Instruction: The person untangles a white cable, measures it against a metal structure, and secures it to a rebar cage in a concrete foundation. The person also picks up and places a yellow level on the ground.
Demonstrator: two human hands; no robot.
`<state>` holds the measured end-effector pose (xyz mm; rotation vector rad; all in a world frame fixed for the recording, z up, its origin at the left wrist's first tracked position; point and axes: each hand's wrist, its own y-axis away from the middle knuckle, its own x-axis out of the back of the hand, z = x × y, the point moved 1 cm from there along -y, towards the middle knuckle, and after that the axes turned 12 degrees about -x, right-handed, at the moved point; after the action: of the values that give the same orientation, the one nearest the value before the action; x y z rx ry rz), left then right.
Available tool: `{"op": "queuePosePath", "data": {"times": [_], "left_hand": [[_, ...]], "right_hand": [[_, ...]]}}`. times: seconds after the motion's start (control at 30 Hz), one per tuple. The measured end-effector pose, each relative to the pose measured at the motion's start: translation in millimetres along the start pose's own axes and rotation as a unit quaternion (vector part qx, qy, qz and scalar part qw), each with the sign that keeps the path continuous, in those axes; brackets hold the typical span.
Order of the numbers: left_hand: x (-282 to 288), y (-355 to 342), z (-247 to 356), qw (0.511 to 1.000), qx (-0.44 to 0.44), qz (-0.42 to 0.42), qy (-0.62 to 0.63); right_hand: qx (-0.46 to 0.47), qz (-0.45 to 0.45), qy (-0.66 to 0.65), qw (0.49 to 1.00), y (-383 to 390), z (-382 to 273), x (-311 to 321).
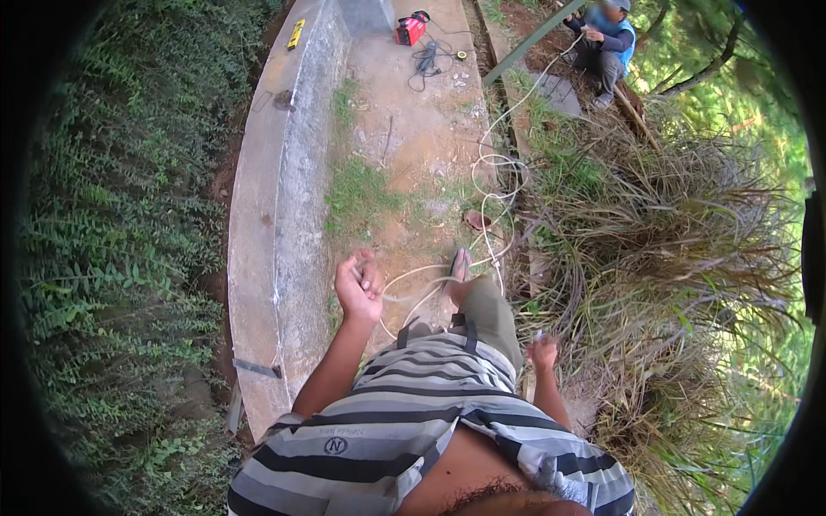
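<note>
My left hand (360,288) is raised in front of me beside the low concrete wall, its fingers curled closed. A white cable (422,301) runs from beside this hand toward my leg, and it seems to pass into the fist. More of the cable lies in loose loops on the ground ahead, near my sandalled foot (459,265). At my right side, low by the hip, my right hand (542,354) is closed, with a small whitish thing (539,334) showing at its fingers. What that thing is, I cannot make out.
A concrete wall (255,198) runs along the left, bearing a yellow level (296,34). Farther ahead sit a red machine (412,28) and a dark power tool (426,58). A co-worker (607,43) crouches at upper right, holding the cable, near a green post (533,41). Dry grass (654,232) borders the right.
</note>
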<state>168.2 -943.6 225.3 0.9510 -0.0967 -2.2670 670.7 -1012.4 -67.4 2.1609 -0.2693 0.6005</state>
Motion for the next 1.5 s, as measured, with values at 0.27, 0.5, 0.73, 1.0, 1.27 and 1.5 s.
{"op": "queuePosePath", "data": {"times": [0.27,0.5,0.73,1.0,1.27,1.5], "left_hand": [[-80.6,-176.8,-65.9,0.992,0.088,0.053,-0.075],[-252.7,-395.5,-46.5,0.992,0.074,-0.008,-0.103],[-315.7,-550.8,-44.2,0.989,0.071,-0.006,-0.131],[-376.1,-800.9,-71.9,0.987,0.103,-0.042,-0.118],[-462.0,-1008.9,-40.2,0.977,0.113,-0.002,-0.180],[-476.1,-1125.2,-66.0,0.966,0.116,0.127,-0.193]], "right_hand": [[-0.306,-0.034,-0.010,0.951,-109.8,-13.0,-70.7],[-0.087,-0.028,-0.102,0.991,-268.5,-286.8,-148.9],[0.091,-0.111,-0.135,0.980,-329.7,-702.3,-160.9],[0.093,-0.047,-0.120,0.987,-446.4,-838.5,-256.4],[-0.146,0.080,0.043,0.985,-447.8,-934.8,-272.5],[-0.072,0.066,0.050,0.994,-602.1,-972.6,-298.6]]}}
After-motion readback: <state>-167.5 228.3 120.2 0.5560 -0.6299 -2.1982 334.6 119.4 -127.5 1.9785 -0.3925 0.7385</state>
